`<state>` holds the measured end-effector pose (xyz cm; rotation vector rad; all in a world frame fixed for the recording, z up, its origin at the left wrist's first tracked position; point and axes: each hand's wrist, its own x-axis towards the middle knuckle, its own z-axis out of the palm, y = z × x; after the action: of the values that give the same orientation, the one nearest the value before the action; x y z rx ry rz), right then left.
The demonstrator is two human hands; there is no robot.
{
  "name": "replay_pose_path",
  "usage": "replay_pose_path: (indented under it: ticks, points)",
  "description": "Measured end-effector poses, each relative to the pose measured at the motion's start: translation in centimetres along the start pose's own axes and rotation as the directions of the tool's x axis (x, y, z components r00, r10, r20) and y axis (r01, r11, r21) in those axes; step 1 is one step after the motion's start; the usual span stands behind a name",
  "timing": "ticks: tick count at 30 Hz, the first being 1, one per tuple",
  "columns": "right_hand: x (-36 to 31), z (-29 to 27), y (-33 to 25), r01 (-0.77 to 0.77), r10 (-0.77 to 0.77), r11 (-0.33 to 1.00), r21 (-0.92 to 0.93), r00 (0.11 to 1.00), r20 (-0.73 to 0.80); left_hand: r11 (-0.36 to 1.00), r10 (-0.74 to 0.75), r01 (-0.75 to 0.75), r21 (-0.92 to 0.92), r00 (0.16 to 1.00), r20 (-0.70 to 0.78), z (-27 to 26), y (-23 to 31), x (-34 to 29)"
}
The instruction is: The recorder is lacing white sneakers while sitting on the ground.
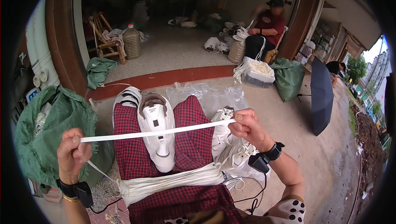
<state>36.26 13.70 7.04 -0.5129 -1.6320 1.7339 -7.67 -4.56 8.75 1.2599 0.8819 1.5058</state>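
A flat white shoelace (pixel 156 133) is stretched between my two hands, slightly higher on the right. My left hand (pixel 73 149) pinches it near one end, and a loose length hangs below that fist toward my lap. The other side is pinched in my right hand (pixel 248 127). Behind the lace a white sneaker (pixel 156 141) rests between my knees, heel up and toe toward me, with no lace seen in it. Across my lap, over red-and-black checked cloth (pixel 136 154), lies a thick bundle of white laces (pixel 173 181).
White sneakers (pixel 233 150) sit beside my right knee, another shoe (pixel 128 97) beyond my left. A green sack (pixel 53 129) stands at left. Farther off are a tub of laces (pixel 258 73), a green bag (pixel 287 77), a dark umbrella (pixel 321 96) and a seated person (pixel 268 28) handling laces.
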Motion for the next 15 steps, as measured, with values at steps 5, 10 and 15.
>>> replay_pose_path:
  ticks: [5, 10, 15]
  points:
    - [-1.2, -9.2, -0.3, 0.148, -0.095, 0.971, 0.188, 0.959, -0.266, 0.988, 0.007, -0.017, -0.152, 0.998, -0.066, -5.6, -1.8, -0.1]
    - [-1.4, -15.2, 1.7, 0.196, -0.135, 0.975, 0.103, 0.896, -0.422, 0.967, 0.062, -0.079, -0.244, 0.995, -0.079, -8.5, -1.6, -0.3]
    - [-0.8, -19.9, 4.3, 0.059, -0.047, 0.998, -0.006, 0.734, -0.678, 0.935, 0.159, -0.190, -0.300, 0.979, -0.126, -10.7, -0.6, -0.5]
